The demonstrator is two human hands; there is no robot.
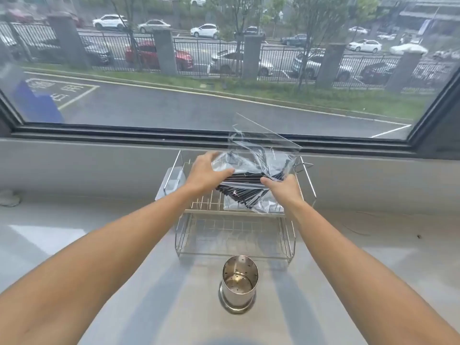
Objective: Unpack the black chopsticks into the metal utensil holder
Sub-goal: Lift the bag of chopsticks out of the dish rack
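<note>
Both arms reach forward over a pale countertop (74, 245) toward a wire dish rack (235, 235) that stands against the wall below a wide window (224, 70). On the rack's upper tier lies a bundle of black chopsticks (239, 189), partly wrapped in crumpled clear plastic packaging (256, 155) that rises up and fans out toward the glass. The left hand (206, 171) sits on the left end of the bundle, fingers curled over the plastic and the sticks, gripping them. The right hand (283, 188) meets the bundle from the right, thumb and fingers closing on the chopsticks and the wrapping there, though the fingertips are hidden under the plastic. Nearer, well apart from the hands and just in front of the rack, the metal utensil holder (239, 282) stands upright on its round base, a perforated steel cylinder with nothing visible inside. A clear plastic tray (171, 180) hangs at the rack's left side
</note>
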